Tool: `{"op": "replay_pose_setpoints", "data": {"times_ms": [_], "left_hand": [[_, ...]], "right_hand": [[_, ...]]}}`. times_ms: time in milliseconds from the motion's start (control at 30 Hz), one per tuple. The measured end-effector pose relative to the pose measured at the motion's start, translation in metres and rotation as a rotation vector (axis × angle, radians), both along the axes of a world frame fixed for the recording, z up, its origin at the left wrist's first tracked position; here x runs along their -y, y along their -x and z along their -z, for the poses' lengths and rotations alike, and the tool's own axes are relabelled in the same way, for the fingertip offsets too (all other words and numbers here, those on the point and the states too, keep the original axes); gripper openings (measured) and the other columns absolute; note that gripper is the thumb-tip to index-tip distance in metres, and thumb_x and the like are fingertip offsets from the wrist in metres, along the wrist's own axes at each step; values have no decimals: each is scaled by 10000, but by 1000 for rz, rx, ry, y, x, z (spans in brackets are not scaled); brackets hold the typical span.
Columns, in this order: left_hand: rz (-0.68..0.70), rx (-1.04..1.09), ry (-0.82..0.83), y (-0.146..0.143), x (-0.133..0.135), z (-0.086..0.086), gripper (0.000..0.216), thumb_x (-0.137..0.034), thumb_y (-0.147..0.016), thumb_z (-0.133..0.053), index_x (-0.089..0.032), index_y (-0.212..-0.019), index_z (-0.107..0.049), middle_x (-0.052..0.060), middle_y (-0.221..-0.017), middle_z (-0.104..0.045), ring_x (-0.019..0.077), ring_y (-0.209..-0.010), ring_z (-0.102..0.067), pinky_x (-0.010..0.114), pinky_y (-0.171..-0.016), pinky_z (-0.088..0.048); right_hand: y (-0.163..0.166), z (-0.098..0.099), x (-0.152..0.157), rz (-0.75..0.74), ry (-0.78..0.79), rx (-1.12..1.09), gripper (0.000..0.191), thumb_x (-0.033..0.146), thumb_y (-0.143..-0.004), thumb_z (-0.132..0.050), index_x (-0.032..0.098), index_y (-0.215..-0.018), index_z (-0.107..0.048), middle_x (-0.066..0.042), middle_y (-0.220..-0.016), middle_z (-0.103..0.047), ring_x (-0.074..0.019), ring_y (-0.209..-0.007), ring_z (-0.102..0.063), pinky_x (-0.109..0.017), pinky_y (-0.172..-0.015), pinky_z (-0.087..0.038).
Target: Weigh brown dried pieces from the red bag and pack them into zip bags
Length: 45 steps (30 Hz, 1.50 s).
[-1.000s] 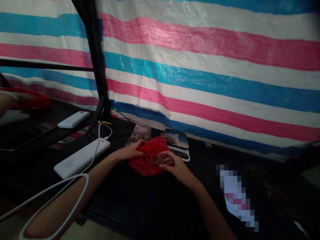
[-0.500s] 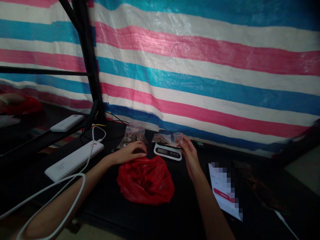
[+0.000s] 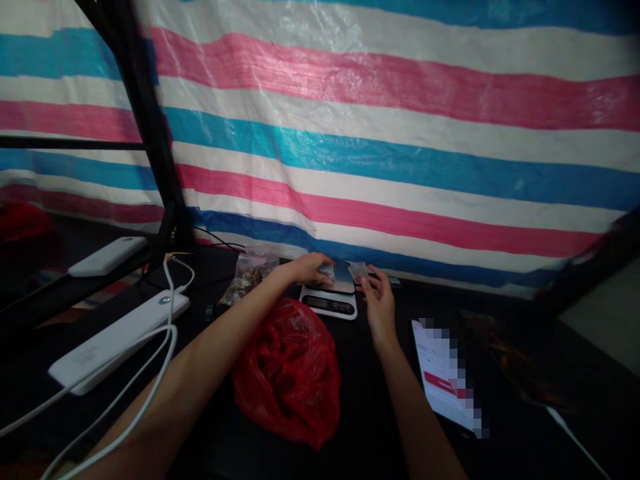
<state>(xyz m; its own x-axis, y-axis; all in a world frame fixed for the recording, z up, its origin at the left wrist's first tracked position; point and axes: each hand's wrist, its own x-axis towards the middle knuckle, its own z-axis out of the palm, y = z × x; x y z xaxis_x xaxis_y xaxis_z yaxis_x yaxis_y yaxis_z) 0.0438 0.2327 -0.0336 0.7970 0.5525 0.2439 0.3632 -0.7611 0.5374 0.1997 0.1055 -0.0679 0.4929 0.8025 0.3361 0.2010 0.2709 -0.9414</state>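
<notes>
My left hand (image 3: 311, 268) reaches over the left part of a white kitchen scale (image 3: 330, 311). Its fingers are closed on a small clear plastic bag (image 3: 327, 271), mostly hidden by the hand. To the right, my right hand (image 3: 380, 300) holds a small translucent plastic cup (image 3: 358, 271) between its fingers, beside the scale's plate (image 3: 344, 275). In front of the scale lies a crumpled red plastic bag (image 3: 300, 380), its mouth open, below my left forearm. Clear bags with brown contents (image 3: 250, 273) stand left of my left hand.
A white power bank (image 3: 120, 333) with a looping white cable (image 3: 170, 353) lies at the left. At the right are a lit phone (image 3: 443, 380) and a dark packet (image 3: 515, 360). Behind the black table hangs a striped tarp (image 3: 375, 167); a black metal frame (image 3: 145, 120) stands left.
My left hand has moved right, from the red bag's edge to the small bag on the scale, uncovering part of the plate. The red bag has shifted. My right hand keeps the cup.
</notes>
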Motion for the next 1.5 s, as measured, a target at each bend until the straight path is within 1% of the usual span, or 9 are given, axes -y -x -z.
{"op": "replay_pose_setpoints", "data": {"times_ms": [133,367,633,767,900,1033,1233,1400,1500], "left_hand": [[-16,133,121,-2,11,-4,528,-356,-617,-696,-125,-1082,-603,78,-955,-666,224,-862,-596,276,-776,-428],[62,446,344,-6,51,-7,515,-330,-695,-644,-119,-1156,-550,91,-1042,-637,192,-914,-581,271,-822,-423],[92,502,275,-17,62,-7,404,-353,-611,-705,-90,-916,-662,77,-850,-675,177,-798,-603,262,-753,-447],[77,517,251,-17,62,-6,419,-355,-602,-709,-95,-926,-661,81,-860,-677,180,-808,-607,262,-755,-453],[69,506,234,-18,63,-4,414,-341,-593,-719,-93,-920,-667,88,-880,-679,188,-815,-609,266,-758,-457],[57,518,279,-19,63,-5,476,-331,-598,-720,-104,-1009,-642,101,-951,-672,204,-864,-611,287,-791,-462],[-16,562,189,-13,45,-19,449,-354,-654,-673,-122,-1036,-631,93,-962,-674,201,-875,-621,290,-811,-463],[-117,374,74,-13,18,-9,572,-354,-568,-727,-100,-1066,-606,132,-1096,-615,265,-1027,-557,356,-914,-405],[-129,447,-11,-13,17,-26,580,-394,-641,-673,-103,-1129,-556,152,-1214,-530,258,-1142,-470,387,-997,-321]], "right_hand": [[1,-5,3,46,-58,32,421,436,-726,-544,173,-1054,-513,-92,-987,-607,-183,-799,-589,-314,-702,-453],[18,-29,22,118,-236,199,303,343,-821,-453,184,-1055,-563,-87,-1078,-572,-182,-945,-552,-316,-807,-449],[16,-28,24,187,-369,492,316,253,-842,-434,221,-1136,-544,-72,-1159,-560,-189,-1070,-505,-383,-925,-394],[16,-30,26,174,-376,490,334,240,-834,-448,224,-1161,-514,-79,-1173,-556,-189,-1046,-526,-365,-866,-437],[18,-37,31,174,-414,554,258,229,-836,-440,217,-1062,-564,-69,-1148,-570,-193,-1080,-503,-392,-917,-393],[18,-40,34,235,-436,455,265,247,-842,-426,206,-1077,-540,-79,-1127,-557,-189,-1064,-504,-385,-905,-398],[3,-26,22,402,-338,222,347,316,-828,-420,182,-1133,-517,-102,-1156,-518,-188,-1048,-507,-345,-863,-426],[-16,-2,6,389,-155,78,337,333,-738,-511,135,-1010,-539,-128,-1067,-572,-192,-912,-583,-338,-793,-467],[-23,9,0,363,-33,76,299,307,-682,-554,144,-930,-523,-122,-1002,-598,-193,-847,-608,-336,-760,-478]]}}
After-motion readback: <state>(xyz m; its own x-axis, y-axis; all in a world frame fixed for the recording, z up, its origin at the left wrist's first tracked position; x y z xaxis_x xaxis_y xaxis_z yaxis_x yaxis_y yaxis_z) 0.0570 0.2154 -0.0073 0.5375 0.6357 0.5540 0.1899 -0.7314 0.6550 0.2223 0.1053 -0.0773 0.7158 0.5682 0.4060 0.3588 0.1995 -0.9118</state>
